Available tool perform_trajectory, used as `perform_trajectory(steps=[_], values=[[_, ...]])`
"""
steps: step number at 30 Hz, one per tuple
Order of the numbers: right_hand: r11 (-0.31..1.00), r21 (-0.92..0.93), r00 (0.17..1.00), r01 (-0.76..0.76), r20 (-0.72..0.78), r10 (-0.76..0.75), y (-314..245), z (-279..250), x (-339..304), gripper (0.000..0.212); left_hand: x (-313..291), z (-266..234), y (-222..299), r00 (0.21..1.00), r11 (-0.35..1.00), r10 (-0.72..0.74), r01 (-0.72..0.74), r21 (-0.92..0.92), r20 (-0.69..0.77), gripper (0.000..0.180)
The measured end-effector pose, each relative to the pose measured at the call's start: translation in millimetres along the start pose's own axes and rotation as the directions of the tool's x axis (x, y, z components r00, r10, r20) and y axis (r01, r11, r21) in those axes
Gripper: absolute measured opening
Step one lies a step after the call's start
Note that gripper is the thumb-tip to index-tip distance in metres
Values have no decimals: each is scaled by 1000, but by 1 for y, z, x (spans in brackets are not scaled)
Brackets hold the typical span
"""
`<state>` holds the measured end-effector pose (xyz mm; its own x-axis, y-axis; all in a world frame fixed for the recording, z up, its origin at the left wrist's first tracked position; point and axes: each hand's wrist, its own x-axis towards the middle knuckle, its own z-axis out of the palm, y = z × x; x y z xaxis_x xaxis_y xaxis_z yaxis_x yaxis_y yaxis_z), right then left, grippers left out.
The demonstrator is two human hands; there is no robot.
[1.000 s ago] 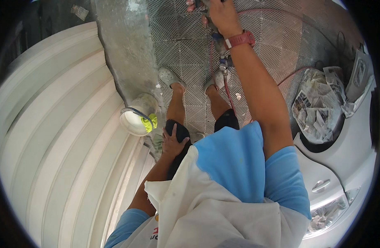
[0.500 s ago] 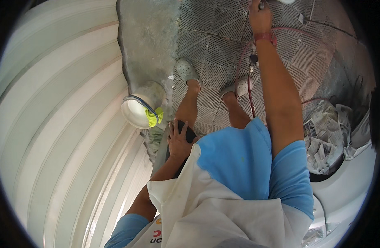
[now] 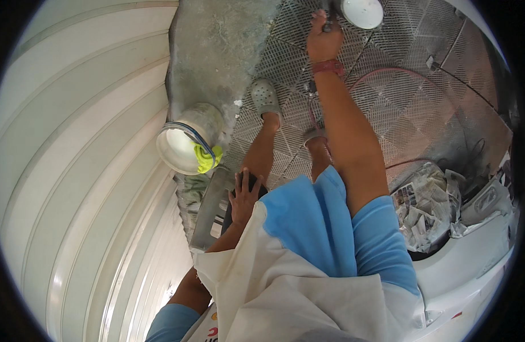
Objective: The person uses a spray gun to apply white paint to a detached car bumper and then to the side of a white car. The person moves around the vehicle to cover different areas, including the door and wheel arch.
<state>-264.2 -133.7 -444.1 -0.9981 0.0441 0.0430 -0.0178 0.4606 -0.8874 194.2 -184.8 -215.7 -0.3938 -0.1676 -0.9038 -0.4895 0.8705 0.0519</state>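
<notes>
L hand (image 3: 243,196) + R hand (image 3: 324,44) = 2. Clogs (image 3: 264,97) x2, ctr. Bucket (image 3: 208,118) x1, left. Yel-grn cloth (image 3: 207,160) x1. Red wristband (image 3: 329,67) x1. Wht round item (image 3: 363,12) x1, far. Handheld tool (image 3: 327,26) x1, part hid. Newspaper bundle (image 3: 425,215) x1, right. Red hose (image 3: 388,69): cnt unclear.

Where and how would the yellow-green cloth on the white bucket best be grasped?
Probably pinch the bunched folds of the yellow-green cloth, coming from the picture's right. They bulge out at that side of the white bucket, facing the left hand. The dark blue band runs against the cloth, so it may snag; its attachment is unclear.
</notes>
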Motion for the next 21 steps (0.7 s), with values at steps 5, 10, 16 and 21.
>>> perform_trajectory(steps=[5, 10, 16, 21], values=[[948, 205, 965, -243, -45, 258, -65, -45, -17, 57, 1, -31, 4, 999, 998, -11, 13, -57, 46, 79], [908, 138, 836, -396, -355, 418, -111, -126, -29, 60, -8, -55, -3, 998, 961, 9, -28, -276, -68, 80], [912, 108, 866, -395, -287, 409, -162, -146, -34, 57, 52, -211, -56, 852, 776, -244, -115, -620, -464, 86], [972, 86, 956, -217, -181, 229, -204, -84, -27, 54, -36, -497, -132, 76, 587, -80, -802, -108, -994, 57]])
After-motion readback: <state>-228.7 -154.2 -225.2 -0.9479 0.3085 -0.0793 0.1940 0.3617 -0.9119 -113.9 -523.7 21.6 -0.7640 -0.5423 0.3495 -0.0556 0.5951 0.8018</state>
